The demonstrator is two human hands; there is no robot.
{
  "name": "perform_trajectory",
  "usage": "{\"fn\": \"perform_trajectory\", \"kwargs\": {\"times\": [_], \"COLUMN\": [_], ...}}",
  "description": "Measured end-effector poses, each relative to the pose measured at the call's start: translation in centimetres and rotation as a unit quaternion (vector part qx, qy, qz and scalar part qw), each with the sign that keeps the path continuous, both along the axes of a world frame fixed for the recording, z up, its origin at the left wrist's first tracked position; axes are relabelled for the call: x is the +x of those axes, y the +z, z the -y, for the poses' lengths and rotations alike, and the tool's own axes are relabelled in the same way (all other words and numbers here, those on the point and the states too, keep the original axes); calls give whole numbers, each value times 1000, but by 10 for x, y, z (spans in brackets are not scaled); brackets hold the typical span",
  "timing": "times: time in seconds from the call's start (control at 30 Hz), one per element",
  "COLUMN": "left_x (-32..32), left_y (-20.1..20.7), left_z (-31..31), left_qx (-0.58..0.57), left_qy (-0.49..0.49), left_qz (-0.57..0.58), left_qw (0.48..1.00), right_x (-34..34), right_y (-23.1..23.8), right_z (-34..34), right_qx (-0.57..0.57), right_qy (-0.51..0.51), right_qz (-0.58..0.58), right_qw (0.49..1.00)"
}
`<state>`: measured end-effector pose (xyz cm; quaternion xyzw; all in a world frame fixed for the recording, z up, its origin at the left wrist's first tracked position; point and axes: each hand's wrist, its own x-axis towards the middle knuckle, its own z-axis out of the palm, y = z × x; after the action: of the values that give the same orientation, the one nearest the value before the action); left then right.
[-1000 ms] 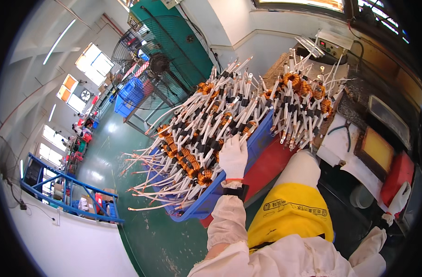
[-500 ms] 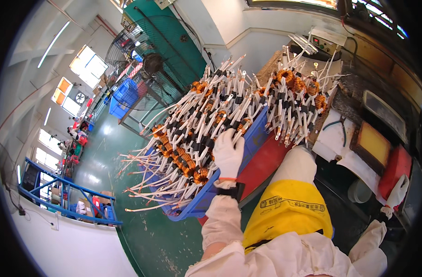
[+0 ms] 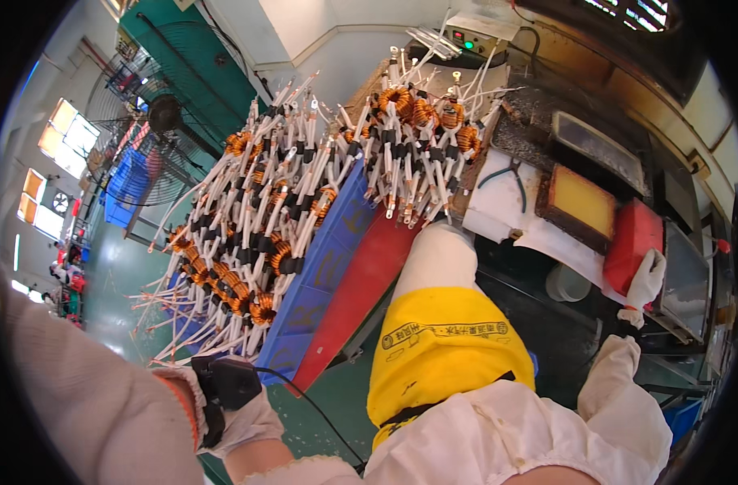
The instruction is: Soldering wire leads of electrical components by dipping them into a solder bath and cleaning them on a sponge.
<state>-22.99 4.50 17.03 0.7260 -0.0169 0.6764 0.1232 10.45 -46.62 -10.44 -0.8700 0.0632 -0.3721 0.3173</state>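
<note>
Fingers of my right hand (image 3: 647, 279), gloved in white, curl loosely against the lower edge of a red box (image 3: 632, 242) on the bench (image 3: 546, 242); I cannot tell whether they actually grip it or only press on it. My left hand (image 3: 248, 416), also gloved, sits low near the bottom of the view with a black wrist strap (image 3: 227, 384) and a thin black cable (image 3: 320, 416) trailing from it; its fingers are turned away from me, so I cannot say how far they are open, and I see nothing in them. Just above that hand, a blue tray (image 3: 324, 263) holds a dense heap of copper-wound coils (image 3: 256, 234) with white sleeved leads sticking out in all directions. A red tray (image 3: 365, 287) lies against its right side. A second cluster of coils (image 3: 421, 141) rests further up. Between the trays and my right hand, pliers (image 3: 506, 174) lie on white paper beside a yellow pad in a dark frame (image 3: 580, 206). My yellow apron (image 3: 441, 356) fills the lower middle.
</note>
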Motion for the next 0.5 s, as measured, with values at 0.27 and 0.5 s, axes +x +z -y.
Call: {"fn": "perform_trajectory", "kwargs": {"times": [0.27,0.5], "left_x": [37,78], "left_y": [-9,26], "left_z": [-12,-42], "left_qx": [24,126], "left_qy": [-35,18], "left_qz": [26,183], "left_qw": [999,975], "right_x": [-3,9], "right_y": [8,-7], "right_z": [3,10], "right_qx": [7,18], "right_qy": [2,45], "right_qz": [16,45], "right_qw": [1000,998]}}
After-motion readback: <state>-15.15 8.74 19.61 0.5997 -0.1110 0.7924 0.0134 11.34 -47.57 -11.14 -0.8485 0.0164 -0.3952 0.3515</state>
